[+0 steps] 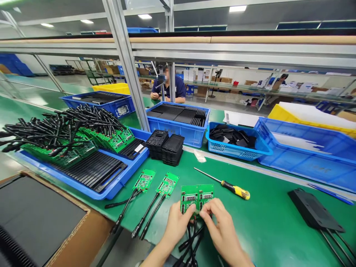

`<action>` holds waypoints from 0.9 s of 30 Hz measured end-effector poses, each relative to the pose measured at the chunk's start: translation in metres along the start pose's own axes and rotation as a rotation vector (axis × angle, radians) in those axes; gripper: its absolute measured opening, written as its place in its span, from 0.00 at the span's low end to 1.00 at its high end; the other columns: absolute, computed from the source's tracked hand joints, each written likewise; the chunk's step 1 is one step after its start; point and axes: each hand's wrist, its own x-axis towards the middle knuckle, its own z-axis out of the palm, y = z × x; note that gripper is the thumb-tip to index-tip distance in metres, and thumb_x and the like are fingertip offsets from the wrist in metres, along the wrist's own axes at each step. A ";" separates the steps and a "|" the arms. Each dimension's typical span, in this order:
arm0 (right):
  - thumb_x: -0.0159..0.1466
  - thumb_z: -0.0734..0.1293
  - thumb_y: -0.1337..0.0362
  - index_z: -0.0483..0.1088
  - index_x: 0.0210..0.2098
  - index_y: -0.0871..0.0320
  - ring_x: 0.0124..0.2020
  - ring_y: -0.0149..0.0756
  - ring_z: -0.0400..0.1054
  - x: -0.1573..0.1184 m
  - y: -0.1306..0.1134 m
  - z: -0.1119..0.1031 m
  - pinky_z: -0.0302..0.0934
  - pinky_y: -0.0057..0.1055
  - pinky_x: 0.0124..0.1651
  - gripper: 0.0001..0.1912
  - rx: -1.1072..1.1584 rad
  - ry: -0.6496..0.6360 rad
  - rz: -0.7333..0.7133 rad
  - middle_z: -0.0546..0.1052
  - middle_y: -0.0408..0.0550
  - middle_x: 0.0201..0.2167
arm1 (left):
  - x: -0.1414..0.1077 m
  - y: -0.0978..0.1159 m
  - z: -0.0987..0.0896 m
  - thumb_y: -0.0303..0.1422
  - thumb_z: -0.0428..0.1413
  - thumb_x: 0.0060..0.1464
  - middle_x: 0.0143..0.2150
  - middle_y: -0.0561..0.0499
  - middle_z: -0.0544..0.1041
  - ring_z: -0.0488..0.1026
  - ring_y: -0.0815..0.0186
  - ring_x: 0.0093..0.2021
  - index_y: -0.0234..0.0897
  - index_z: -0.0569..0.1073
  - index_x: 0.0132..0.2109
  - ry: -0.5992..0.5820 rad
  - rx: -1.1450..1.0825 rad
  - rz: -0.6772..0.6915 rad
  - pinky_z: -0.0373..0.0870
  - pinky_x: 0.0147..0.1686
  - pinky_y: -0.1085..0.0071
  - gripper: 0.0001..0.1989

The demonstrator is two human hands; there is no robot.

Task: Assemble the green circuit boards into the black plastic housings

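Note:
Two joined green circuit boards (198,189) with small digit displays are held over the front of the bench. My left hand (178,222) is closed on the lower edge of the left board, thumb on its face. At the right board's lower edge, my right hand (222,224) pinches with thumb and forefinger. Black cables (191,243) hang from the boards below my hands. To the left lie two separate circuit boards (144,180) with black leads. Just beyond the held boards is a screwdriver (232,188) with a yellow and black handle.
A blue tray (111,191) at left bears black panels and heaped cabled boards. Stacked black housings (172,148) stand beside it. Farther back are a blue crate (178,131) and a blue basket (236,150) of black parts. A black device (314,207) lies at right. A person sits opposite.

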 end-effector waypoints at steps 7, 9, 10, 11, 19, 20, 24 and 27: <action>0.65 0.65 0.62 0.72 0.30 0.52 0.55 0.52 0.55 0.026 0.016 0.014 0.48 0.54 0.56 0.07 -0.192 0.185 -0.015 0.66 0.51 0.51 | -0.004 0.004 0.000 0.50 0.60 0.48 0.26 0.48 0.76 0.69 0.65 0.25 0.31 0.78 0.36 0.004 0.059 0.034 0.72 0.24 0.72 0.23; 0.65 0.65 0.63 0.71 0.30 0.53 0.55 0.52 0.55 0.029 0.017 0.019 0.49 0.53 0.57 0.07 -0.171 0.180 -0.016 0.66 0.52 0.51 | -0.004 0.005 -0.002 0.49 0.61 0.47 0.25 0.49 0.76 0.69 0.64 0.24 0.32 0.78 0.33 0.034 0.106 0.054 0.70 0.24 0.72 0.20; 0.65 0.64 0.64 0.70 0.30 0.54 0.56 0.51 0.54 0.028 0.016 0.022 0.50 0.52 0.57 0.07 -0.160 0.181 -0.026 0.66 0.52 0.51 | -0.003 0.005 -0.003 0.48 0.61 0.47 0.24 0.50 0.75 0.68 0.64 0.24 0.33 0.77 0.31 0.050 0.124 0.061 0.70 0.23 0.73 0.19; 0.65 0.63 0.65 0.69 0.30 0.55 0.56 0.50 0.54 0.027 0.013 0.024 0.50 0.51 0.56 0.07 -0.154 0.183 -0.041 0.66 0.52 0.51 | -0.002 0.004 -0.004 0.48 0.61 0.47 0.22 0.50 0.73 0.67 0.65 0.23 0.33 0.77 0.29 0.061 0.135 0.065 0.68 0.23 0.73 0.19; 0.65 0.61 0.63 0.69 0.30 0.54 0.55 0.45 0.57 0.047 -0.004 0.020 0.50 0.46 0.58 0.08 -0.192 -0.012 -0.119 0.69 0.48 0.49 | 0.012 -0.001 -0.023 0.55 0.61 0.44 0.31 0.47 0.77 0.73 0.58 0.34 0.32 0.76 0.38 0.083 0.015 0.002 0.75 0.32 0.67 0.28; 0.63 0.63 0.63 0.70 0.28 0.54 0.54 0.45 0.59 0.065 0.005 0.016 0.52 0.44 0.57 0.08 -0.252 0.004 -0.015 0.70 0.48 0.48 | 0.013 -0.002 -0.026 0.56 0.60 0.45 0.33 0.46 0.77 0.74 0.57 0.34 0.32 0.76 0.41 0.073 -0.010 -0.024 0.76 0.31 0.65 0.30; 0.61 0.65 0.66 0.71 0.26 0.59 0.51 0.52 0.60 0.145 0.058 0.005 0.51 0.53 0.54 0.08 -0.378 0.106 0.253 0.71 0.55 0.44 | 0.013 -0.004 -0.033 0.57 0.62 0.44 0.32 0.46 0.77 0.74 0.60 0.30 0.31 0.76 0.39 0.032 -0.087 -0.090 0.76 0.28 0.66 0.31; 0.60 0.68 0.64 0.70 0.30 0.60 0.52 0.50 0.60 0.181 0.085 0.001 0.50 0.52 0.55 0.06 -0.394 0.114 0.340 0.71 0.52 0.42 | 0.009 -0.005 -0.038 0.56 0.64 0.42 0.29 0.47 0.77 0.72 0.63 0.28 0.30 0.77 0.37 0.039 -0.148 -0.110 0.73 0.24 0.71 0.30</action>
